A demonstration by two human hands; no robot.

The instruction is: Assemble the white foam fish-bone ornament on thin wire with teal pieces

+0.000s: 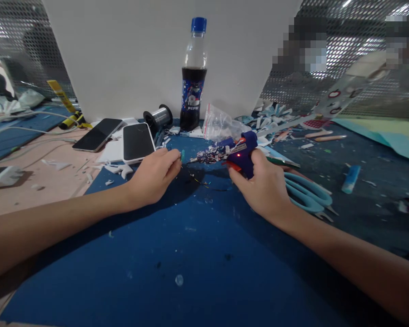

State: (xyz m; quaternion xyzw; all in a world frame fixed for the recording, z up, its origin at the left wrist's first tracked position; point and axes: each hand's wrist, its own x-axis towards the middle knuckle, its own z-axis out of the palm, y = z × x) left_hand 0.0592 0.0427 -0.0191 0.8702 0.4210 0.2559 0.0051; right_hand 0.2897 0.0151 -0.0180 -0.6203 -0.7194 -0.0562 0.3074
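Note:
My right hand [264,184] is wrapped round the handle of a dark blue hot glue gun [242,152], whose small red light glows. Its barrel is crusted with bits of debris, and the nozzle points left. Pinched in the fingertips of my left hand [158,175] is a small teal-green piece [182,156], mostly hidden by the fingers. The nozzle tip is close to this piece; whether they touch I cannot tell. Both hands are above the blue mat [191,245].
Behind the hands stand a Pepsi bottle [192,93], a wire spool [157,118] and a plastic bag [223,123]. Two phones, one white-edged [138,143] and one dark [98,134], lie left. Light blue scissors [306,190] lie beside my right hand. Scraps [271,113] cover the back right.

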